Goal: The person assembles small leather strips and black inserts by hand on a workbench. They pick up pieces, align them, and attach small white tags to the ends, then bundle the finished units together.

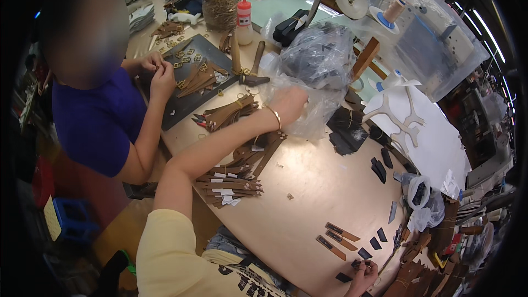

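My left hand (290, 103) reaches across the table to a clear plastic bag (316, 69) with dark contents. Its fingers are curled at the loose plastic and partly hidden by it. At the near right, my right hand (365, 276) has its fingers closed on a small black piece (356, 264), perhaps leather. Several like it lie around that hand, among them a black piece (375, 243). Just beyond are brown strips (342, 232) with black pieces on them. Below my left forearm lie bundles of brown leather straps (228, 186) with white tags.
A co-worker in a blue top (93, 126) handles something small at a dark board (190, 85) with brass buckles. A hammer (256, 71), a red-topped bottle (244, 14) and a white sheet (423, 132) with a branching cut-out stand or lie farther off. Black bundles (347, 132) lie mid-table.
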`<act>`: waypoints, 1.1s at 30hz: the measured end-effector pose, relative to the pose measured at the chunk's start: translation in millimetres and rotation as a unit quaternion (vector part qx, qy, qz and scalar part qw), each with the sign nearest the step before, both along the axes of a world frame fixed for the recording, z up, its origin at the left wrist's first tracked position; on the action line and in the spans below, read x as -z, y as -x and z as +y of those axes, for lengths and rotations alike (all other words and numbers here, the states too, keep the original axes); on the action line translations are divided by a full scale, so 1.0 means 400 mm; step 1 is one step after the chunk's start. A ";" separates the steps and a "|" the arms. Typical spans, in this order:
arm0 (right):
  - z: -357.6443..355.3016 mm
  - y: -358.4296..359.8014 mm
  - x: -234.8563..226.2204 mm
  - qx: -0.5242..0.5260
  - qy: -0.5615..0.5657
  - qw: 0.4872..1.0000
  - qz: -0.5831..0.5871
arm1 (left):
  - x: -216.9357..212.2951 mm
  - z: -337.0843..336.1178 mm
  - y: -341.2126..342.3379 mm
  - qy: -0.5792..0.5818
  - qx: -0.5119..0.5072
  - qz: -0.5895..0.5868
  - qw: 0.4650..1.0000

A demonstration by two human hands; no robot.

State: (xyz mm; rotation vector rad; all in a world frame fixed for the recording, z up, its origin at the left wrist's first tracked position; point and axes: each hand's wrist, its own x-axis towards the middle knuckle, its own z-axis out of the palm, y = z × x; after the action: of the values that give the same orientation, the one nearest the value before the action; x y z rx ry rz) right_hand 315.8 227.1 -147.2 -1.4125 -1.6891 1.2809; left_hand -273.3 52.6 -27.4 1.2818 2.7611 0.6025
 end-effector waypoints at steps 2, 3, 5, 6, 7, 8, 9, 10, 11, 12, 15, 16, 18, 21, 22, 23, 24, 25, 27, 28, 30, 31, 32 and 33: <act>0.002 0.000 -0.001 0.025 0.006 0.999 0.020 | -0.036 0.014 0.045 -0.203 -0.004 0.133 0.970; 0.000 0.004 -0.006 0.036 0.007 0.999 0.032 | -0.047 0.038 0.071 -0.215 0.041 0.097 0.971; -0.016 0.020 -0.026 0.015 -0.015 1.000 -0.001 | -0.051 0.092 0.122 -0.303 0.140 0.082 0.939; -0.024 0.031 -0.041 0.004 -0.027 0.999 -0.018 | -0.037 0.108 0.138 -0.204 0.131 0.039 0.969; -0.032 0.044 -0.058 -0.001 -0.022 0.999 -0.026 | -0.017 0.122 0.151 -0.105 0.121 -0.004 0.987; -0.040 0.059 -0.076 -0.006 -0.019 0.999 -0.034 | 0.004 0.136 0.161 -0.003 0.113 -0.050 0.992; -0.046 0.074 -0.095 -0.009 -0.015 0.999 -0.041 | 0.030 0.137 0.167 0.065 0.121 -0.028 0.990; -0.056 0.088 -0.110 -0.002 -0.025 0.999 -0.045 | 0.058 0.128 0.171 0.133 0.128 -0.006 0.983; -0.063 0.102 -0.126 -0.001 -0.028 0.998 -0.048 | 0.083 0.119 0.171 0.098 0.113 -0.015 0.989; -0.068 0.113 -0.142 -0.001 -0.028 0.998 -0.052 | 0.107 0.106 0.166 0.061 0.095 -0.023 0.993; -0.079 0.137 -0.170 0.008 -0.022 0.998 -0.057 | 0.145 0.100 0.152 -0.023 0.085 -0.003 0.996; -0.079 0.140 -0.175 0.010 -0.018 0.998 -0.064 | 0.150 0.103 0.149 -0.050 0.087 0.010 0.995; -0.079 0.143 -0.177 0.001 -0.026 0.998 -0.062 | 0.149 0.117 0.148 -0.083 0.120 0.008 0.989; -0.076 0.142 -0.175 0.003 -0.024 0.998 -0.063 | 0.138 0.133 0.162 -0.106 0.143 -0.023 0.984; -0.076 0.141 -0.174 0.006 -0.019 0.998 -0.063 | 0.137 0.133 0.168 -0.115 0.148 -0.037 0.982; -0.075 0.140 -0.174 0.007 -0.022 0.997 -0.071 | 0.138 0.132 0.173 -0.106 0.161 -0.041 0.980; -0.073 0.140 -0.173 0.007 -0.026 0.997 -0.079 | 0.140 0.131 0.181 -0.105 0.175 -0.042 0.978; -0.072 0.141 -0.173 0.007 -0.030 0.996 -0.086 | 0.144 0.130 0.187 -0.104 0.186 -0.038 0.976; -0.070 0.141 -0.173 0.003 -0.028 0.995 -0.094 | 0.159 0.136 0.190 -0.102 0.216 -0.015 0.971; -0.069 0.142 -0.174 0.002 -0.028 0.995 -0.098 | 0.166 0.139 0.193 -0.107 0.233 0.001 0.967; -0.069 0.143 -0.176 -0.001 -0.026 0.995 -0.100 | 0.175 0.148 0.202 -0.103 0.248 -0.030 0.963; -0.070 0.143 -0.177 -0.002 -0.024 0.995 -0.102 | 0.176 0.153 0.207 -0.087 0.254 -0.055 0.962; -0.072 0.144 -0.178 0.002 -0.024 0.994 -0.104 | 0.173 0.157 0.214 -0.096 0.264 -0.045 0.959; -0.074 0.144 -0.178 0.007 -0.023 0.994 -0.106 | 0.167 0.159 0.223 -0.090 0.270 -0.044 0.957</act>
State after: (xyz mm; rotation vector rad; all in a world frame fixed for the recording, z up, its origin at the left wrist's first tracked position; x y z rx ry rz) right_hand 258.1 197.7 -75.9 -1.5761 -1.8301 1.1082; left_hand -362.4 116.4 -94.2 1.8894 2.1675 0.8380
